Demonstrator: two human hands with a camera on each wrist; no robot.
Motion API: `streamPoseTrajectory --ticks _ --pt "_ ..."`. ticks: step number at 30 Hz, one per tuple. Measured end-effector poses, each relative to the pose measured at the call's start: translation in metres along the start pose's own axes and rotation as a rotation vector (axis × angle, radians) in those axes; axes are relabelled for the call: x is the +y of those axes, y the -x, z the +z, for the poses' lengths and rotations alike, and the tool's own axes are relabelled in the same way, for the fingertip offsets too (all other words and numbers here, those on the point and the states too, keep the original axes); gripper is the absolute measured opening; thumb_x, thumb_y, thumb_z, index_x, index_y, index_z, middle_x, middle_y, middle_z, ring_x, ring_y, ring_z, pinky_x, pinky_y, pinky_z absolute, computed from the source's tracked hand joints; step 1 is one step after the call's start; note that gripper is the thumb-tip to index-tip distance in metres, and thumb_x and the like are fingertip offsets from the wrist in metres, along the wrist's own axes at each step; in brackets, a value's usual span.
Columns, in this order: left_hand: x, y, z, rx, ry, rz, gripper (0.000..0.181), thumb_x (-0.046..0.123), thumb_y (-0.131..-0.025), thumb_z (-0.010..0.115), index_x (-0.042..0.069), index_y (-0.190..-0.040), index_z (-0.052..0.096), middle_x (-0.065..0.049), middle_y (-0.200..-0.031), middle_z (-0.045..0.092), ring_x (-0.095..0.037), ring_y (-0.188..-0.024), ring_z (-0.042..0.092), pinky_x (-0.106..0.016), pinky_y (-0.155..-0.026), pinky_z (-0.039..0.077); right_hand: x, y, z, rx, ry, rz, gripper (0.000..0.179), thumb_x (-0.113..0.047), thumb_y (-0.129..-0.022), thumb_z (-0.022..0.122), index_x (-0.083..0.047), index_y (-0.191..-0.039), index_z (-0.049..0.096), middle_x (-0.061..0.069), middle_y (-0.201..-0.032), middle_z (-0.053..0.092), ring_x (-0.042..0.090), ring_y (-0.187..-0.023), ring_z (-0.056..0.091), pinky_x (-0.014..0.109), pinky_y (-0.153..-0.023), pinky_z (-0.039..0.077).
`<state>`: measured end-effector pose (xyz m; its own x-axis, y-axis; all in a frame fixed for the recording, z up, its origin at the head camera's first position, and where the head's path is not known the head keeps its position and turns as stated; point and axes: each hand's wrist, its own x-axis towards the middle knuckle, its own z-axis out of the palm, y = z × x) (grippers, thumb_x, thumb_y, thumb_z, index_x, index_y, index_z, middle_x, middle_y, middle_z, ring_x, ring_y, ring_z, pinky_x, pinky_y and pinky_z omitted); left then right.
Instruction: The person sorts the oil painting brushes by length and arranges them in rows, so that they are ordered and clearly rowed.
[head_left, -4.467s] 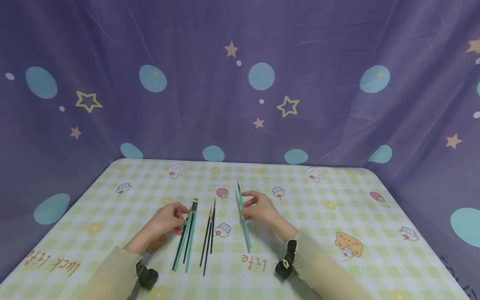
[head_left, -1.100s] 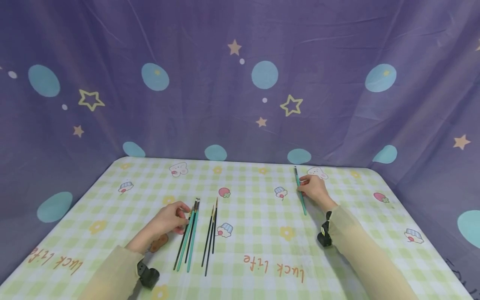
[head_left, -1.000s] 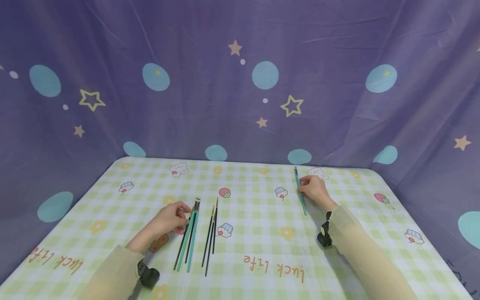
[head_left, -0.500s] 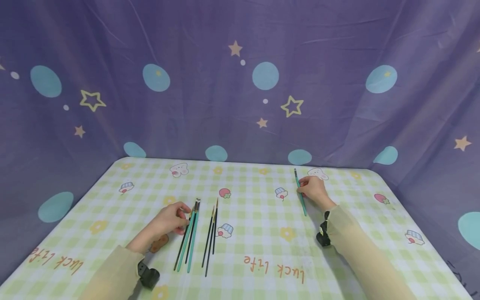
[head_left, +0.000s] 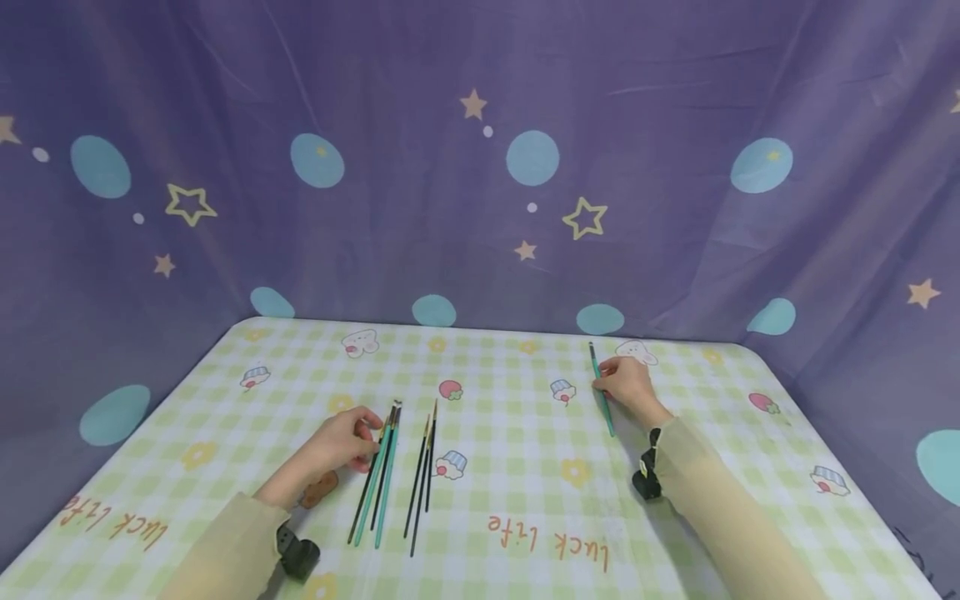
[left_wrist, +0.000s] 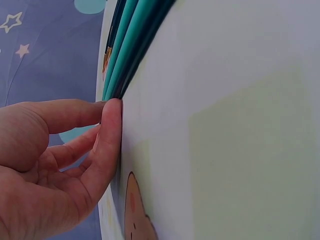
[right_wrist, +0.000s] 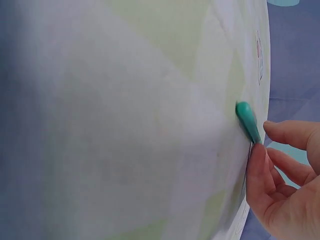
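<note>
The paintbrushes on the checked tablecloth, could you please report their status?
Left hand touching leftmost paintbrush cluster. Right hand touching lone teal-handled paintbrush, grip unclear. Three black-handled paintbrushes lying between the hands.

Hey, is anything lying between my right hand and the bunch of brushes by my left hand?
Yes: three dark brushes lie between, close beside that bunch of brushes. Apart from the teal brush at your right hand, nothing else visible is in the way.

Curtain (head_left: 420, 208): creased purple, facing me and along both sides
Print: blue ovals (head_left: 533, 158), stars (head_left: 526, 250)
Surface (head_left: 712, 400): green-and-white checked cloth (head_left: 510, 450), orange lettering (head_left: 514, 535), cartoon cupcakes (head_left: 563, 390)
Light: soft
</note>
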<state>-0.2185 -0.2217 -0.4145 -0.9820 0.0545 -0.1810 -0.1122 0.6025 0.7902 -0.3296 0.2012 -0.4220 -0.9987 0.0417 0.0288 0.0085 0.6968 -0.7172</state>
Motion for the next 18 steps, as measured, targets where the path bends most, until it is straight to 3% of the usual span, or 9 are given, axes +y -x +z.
streamPoseTrajectory --ticks 9,18 --pt "0.0 0.001 -0.001 0.001 -0.011 0.0 0.03 -0.002 -0.079 0.06 -0.003 -0.109 0.052 -0.011 -0.077 0.049 -0.018 -0.054 0.056 -0.03 -0.049 0.052 -0.014 0.009 -0.002 0.05 0.137 -0.024 0.034 -0.014 -0.074 0.069 0.003 -0.103 0.064 0.013 -0.089 0.065 0.019 -0.07 0.059 0.03 -0.065 0.047" --pt "0.0 0.0 0.0 -0.01 0.008 0.006 0.03 -0.002 -0.08 0.059 -0.003 -0.108 0.052 -0.011 -0.077 0.048 -0.018 -0.053 0.056 -0.03 -0.049 0.053 -0.035 0.021 0.012 0.026 0.115 -0.075 0.032 -0.017 -0.074 0.069 0.0 -0.102 0.066 0.008 -0.083 0.065 0.018 -0.07 0.057 0.027 -0.063 0.044"
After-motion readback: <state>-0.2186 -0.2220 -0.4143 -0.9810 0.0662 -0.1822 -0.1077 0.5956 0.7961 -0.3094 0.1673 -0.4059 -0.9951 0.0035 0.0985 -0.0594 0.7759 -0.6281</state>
